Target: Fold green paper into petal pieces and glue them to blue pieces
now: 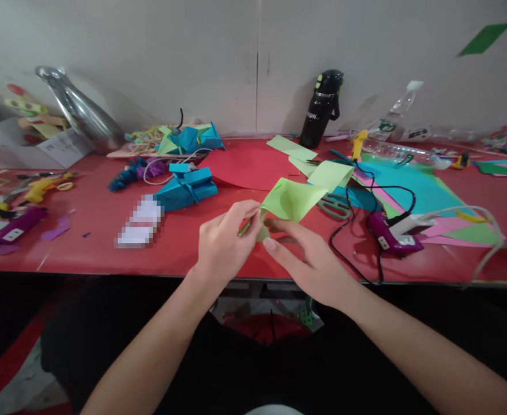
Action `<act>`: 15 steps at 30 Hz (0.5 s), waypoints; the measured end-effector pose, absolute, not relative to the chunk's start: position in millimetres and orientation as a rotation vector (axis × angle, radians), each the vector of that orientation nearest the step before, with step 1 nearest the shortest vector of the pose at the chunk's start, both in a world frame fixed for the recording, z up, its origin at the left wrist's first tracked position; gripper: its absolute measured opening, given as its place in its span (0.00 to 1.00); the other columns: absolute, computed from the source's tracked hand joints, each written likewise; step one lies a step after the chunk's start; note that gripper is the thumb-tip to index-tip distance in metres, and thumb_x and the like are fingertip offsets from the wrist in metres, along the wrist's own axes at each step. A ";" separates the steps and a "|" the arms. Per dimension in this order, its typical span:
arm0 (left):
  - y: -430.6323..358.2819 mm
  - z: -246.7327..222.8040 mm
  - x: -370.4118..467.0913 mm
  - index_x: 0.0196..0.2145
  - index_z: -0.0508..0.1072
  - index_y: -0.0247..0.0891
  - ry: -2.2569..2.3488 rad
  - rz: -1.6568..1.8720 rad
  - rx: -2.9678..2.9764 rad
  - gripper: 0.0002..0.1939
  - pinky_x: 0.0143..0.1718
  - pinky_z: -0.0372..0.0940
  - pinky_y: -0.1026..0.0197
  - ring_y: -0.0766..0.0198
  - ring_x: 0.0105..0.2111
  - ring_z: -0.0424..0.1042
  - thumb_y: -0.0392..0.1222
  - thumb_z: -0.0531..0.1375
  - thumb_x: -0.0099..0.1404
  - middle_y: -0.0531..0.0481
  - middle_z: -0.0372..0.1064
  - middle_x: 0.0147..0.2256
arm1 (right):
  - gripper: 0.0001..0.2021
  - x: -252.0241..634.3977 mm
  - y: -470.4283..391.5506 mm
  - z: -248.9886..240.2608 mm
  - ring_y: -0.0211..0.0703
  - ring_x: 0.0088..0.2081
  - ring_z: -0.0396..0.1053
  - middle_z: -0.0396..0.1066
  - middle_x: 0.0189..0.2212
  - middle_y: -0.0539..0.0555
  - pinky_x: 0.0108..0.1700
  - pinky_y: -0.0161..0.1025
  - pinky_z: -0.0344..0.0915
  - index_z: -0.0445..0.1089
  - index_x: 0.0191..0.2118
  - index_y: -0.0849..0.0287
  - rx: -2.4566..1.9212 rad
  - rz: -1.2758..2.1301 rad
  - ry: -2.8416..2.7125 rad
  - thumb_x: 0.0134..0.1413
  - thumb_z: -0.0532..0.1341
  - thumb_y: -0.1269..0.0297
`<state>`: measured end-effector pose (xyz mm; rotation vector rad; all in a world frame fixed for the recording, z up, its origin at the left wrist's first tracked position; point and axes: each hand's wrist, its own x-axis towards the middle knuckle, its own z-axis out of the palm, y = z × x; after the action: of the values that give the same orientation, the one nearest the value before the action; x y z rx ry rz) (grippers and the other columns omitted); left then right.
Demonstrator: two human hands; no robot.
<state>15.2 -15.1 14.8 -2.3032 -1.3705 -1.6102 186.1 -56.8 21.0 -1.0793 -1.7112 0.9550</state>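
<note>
1. Our left hand [221,242] sat at frame centre, thumb and forefinger pinched together on the lower left corner of the light green folded paper [290,200].
2. Our right hand [311,259] was just right of it, fingers closed on the same paper's lower edge from underneath, thumb flat along the table side. Both grips were tight on the paper, no gap visible.
3. The paper was held just above the red table [106,230], centre of frame, its folded flaps pointing up and right.
4. Green-handled scissors [335,206] lay just right of the paper, touching neither hand.
5. Purple glue gun [394,236] with a black cable sat right of centre, well apart from our hands.
6. Blue folded paper model [188,187] lay left of centre, beyond the left hand.
7. Black bottle [322,109] stood upright at the wall, upper centre-right.
8. Large red paper sheet [247,164] lay flat behind the green paper.
9. Coloured sheets [413,187] were spread on the right side of the table.
</note>
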 end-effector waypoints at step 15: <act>-21.0 10.4 33.4 0.41 0.78 0.41 -1.777 -2.328 -2.433 0.09 0.39 0.78 0.60 0.59 0.35 0.82 0.39 0.68 0.60 0.50 0.81 0.34 | 0.33 174.5 -64.8 3.5 0.51 0.74 0.39 0.42 0.74 0.49 0.73 0.59 0.43 0.44 0.73 0.44 -1.117 0.961 -1.688 0.69 0.55 0.50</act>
<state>33.4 -21.0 10.4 -2.4329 -1.7768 -2.3281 174.5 -64.8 3.5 -1.1170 -1.6879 0.9612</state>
